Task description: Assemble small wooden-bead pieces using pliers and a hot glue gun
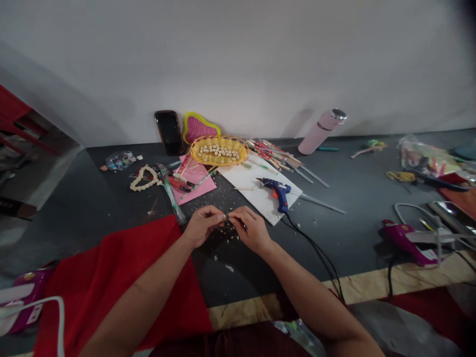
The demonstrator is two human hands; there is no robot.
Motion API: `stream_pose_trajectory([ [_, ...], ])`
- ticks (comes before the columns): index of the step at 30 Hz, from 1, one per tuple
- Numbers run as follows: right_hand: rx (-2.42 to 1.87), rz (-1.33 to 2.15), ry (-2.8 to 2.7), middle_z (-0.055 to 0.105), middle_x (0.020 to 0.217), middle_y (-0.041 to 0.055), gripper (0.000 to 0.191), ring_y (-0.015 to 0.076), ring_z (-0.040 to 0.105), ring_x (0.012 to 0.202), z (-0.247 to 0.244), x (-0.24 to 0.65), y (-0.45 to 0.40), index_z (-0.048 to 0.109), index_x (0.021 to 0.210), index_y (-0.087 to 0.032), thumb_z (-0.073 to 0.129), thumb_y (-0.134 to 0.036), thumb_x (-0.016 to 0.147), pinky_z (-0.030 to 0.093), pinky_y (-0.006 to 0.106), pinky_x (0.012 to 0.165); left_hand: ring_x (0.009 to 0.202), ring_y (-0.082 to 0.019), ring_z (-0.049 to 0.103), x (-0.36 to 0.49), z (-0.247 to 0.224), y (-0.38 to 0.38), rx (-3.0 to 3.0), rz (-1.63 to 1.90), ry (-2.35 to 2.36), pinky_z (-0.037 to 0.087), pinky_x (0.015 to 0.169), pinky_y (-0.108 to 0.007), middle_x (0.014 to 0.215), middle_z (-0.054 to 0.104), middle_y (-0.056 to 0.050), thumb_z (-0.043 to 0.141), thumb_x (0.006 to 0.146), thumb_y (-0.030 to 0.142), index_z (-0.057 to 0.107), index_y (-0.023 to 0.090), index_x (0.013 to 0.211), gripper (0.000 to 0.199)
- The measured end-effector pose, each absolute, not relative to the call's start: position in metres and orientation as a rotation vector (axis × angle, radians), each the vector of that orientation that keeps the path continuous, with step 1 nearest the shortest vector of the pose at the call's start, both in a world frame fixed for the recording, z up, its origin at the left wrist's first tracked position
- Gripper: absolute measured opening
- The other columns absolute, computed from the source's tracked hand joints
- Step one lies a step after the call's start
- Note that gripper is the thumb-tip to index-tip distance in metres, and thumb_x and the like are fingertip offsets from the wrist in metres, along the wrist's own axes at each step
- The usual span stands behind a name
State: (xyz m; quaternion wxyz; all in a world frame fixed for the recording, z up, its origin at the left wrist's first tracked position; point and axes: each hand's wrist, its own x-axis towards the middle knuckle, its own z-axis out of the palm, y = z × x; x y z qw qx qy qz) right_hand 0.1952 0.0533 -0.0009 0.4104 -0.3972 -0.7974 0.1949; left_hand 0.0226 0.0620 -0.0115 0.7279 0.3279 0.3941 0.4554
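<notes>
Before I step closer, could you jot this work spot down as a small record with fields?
left hand: fingertips pinching a tiny piece, too small to identify
right hand: fingertips meeting at the same piece
basket: yellow, woven, holding small pale bits
glue gun: blue, lying on a white sheet
near the wall: phone, pink bottle
cloth: red, under the left forearm
</notes>
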Motion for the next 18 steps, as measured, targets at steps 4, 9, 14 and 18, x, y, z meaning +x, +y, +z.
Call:
stream_pose_trajectory([
  [4, -0.963, 0.414, -2.013, 0.064, 0.088, 0.0062, 0.011, 0.0169, 0.060, 0.085, -0.0032, 0.1930, 0.0523, 0.058, 0.096, -0.021, 0.054, -0.021, 0.085, 0.051, 0.030, 0.075, 0.056, -0.009, 0.055, 0.0229, -0.0112, 0.0610, 0.683, 1.020, 0.854, 0.041, 0.056, -0.020, 0.061, 0.063, -0.001, 0.077, 0.061, 0.027, 0.061, 0.012, 0.064, 0.022],
  [9, -0.993, 0.439, -1.993, 0.065, 0.088, 0.0059, 0.015, 0.0174, 0.061, 0.083, -0.0052, 0.1900, 0.0510, 0.057, 0.097, -0.022, 0.059, -0.025, 0.083, 0.052, 0.030, 0.072, 0.057, -0.008, 0.055, 0.0240, -0.0122, 0.0588, 0.672, 1.014, 0.796, 0.041, 0.057, -0.020, 0.065, 0.063, -0.001, 0.077, 0.061, 0.026, 0.059, 0.012, 0.063, 0.023],
  [14, -1.014, 0.526, -1.985, 0.064, 0.088, 0.0056, 0.014, 0.0174, 0.060, 0.083, -0.0071, 0.1892, 0.0503, 0.056, 0.095, -0.022, 0.059, -0.026, 0.082, 0.051, 0.030, 0.071, 0.057, -0.007, 0.052, 0.0244, -0.0137, 0.0579, 0.702, 0.997, 0.784, 0.037, 0.055, -0.019, 0.064, 0.061, 0.000, 0.077, 0.061, 0.023, 0.059, 0.012, 0.063, 0.021],
  [18, -1.011, 0.580, -1.979, 0.062, 0.088, 0.0053, 0.012, 0.0170, 0.059, 0.084, -0.0092, 0.1896, 0.0503, 0.055, 0.093, -0.021, 0.058, -0.023, 0.082, 0.051, 0.030, 0.072, 0.058, -0.008, 0.053, 0.0246, -0.0142, 0.0592, 0.698, 0.995, 0.758, 0.039, 0.056, -0.019, 0.066, 0.062, 0.000, 0.077, 0.062, 0.021, 0.059, 0.012, 0.063, 0.020],
])
